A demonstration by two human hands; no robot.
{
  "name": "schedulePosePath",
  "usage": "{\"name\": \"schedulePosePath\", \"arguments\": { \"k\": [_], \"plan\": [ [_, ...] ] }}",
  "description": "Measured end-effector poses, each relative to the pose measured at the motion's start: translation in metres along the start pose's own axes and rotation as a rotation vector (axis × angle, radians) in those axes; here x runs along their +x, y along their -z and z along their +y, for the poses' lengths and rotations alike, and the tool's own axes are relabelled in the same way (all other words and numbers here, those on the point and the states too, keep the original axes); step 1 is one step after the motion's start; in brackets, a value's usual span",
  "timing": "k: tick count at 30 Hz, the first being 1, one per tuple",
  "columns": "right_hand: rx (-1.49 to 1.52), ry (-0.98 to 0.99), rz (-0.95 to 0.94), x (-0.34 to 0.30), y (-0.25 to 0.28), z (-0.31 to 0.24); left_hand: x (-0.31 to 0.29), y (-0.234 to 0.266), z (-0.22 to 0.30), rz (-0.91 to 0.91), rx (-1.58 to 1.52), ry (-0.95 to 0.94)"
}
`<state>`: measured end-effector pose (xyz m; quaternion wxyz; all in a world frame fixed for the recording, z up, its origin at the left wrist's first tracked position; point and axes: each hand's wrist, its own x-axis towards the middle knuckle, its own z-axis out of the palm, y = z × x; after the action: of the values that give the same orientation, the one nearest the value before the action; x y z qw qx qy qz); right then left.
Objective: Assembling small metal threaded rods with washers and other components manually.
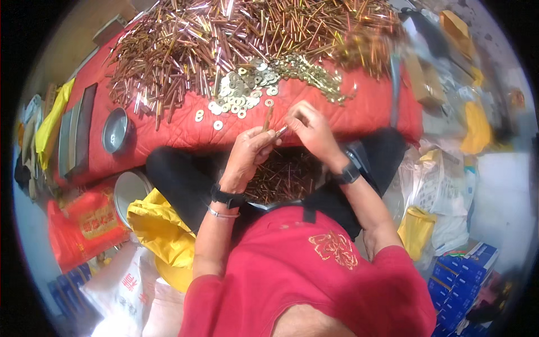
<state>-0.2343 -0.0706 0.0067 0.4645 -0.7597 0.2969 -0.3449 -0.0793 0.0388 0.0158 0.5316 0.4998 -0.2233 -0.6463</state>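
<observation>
My left hand is closed around thin copper-coloured metal rods. One rod points up and away from me, and the shiny end of another sticks out to the right. Beside that end is my right hand, its thumb and fingertips pinched together; whatever is between them is too small to make out. Just beyond both hands, flat round washers lie in a loose heap on a red quilted cloth. Small brass-coloured pieces spread to their right. Behind them rises a big pile of similar rods.
More rods lie below my hands, between my legs. A grey metal bowl rests at the cloth's left. Yellow bags, white sacks and a red bag crowd the left side; blue boxes are stacked lower right.
</observation>
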Motion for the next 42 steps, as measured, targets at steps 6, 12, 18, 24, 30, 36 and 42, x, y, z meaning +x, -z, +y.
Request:
{"name": "schedulePosePath", "arguments": {
  "k": [6, 12, 18, 24, 30, 36, 42],
  "plan": [
    [-0.021, 0.107, 0.100, 0.002, -0.008, 0.000, 0.000, 0.000, -0.003, 0.023, -0.021, 0.003],
    [0.057, -0.091, -0.056, 0.001, -0.003, 0.000, 0.001, -0.002, -0.003, 0.023, -0.013, -0.002],
    [0.152, -0.029, -0.088, 0.005, -0.005, -0.002, 0.004, 0.000, -0.002, 0.064, 0.022, 0.002],
    [-0.057, -0.195, -0.467, 0.025, 0.021, 0.008, -0.024, -0.006, 0.011, -0.009, 0.462, -0.026],
    [-0.678, 0.232, 0.217, 0.115, 0.043, 0.058, 0.003, 0.015, 0.002, 0.199, 0.570, -0.369],
    [-1.152, 0.450, 0.206, 0.151, 0.051, 0.092, 0.068, 0.030, 0.006, 0.383, 1.081, -0.861],
    [-1.047, 0.535, 0.215, 0.141, 0.069, 0.078, 0.086, 0.012, -0.017, 0.334, 1.196, -0.919]
  ]
}}
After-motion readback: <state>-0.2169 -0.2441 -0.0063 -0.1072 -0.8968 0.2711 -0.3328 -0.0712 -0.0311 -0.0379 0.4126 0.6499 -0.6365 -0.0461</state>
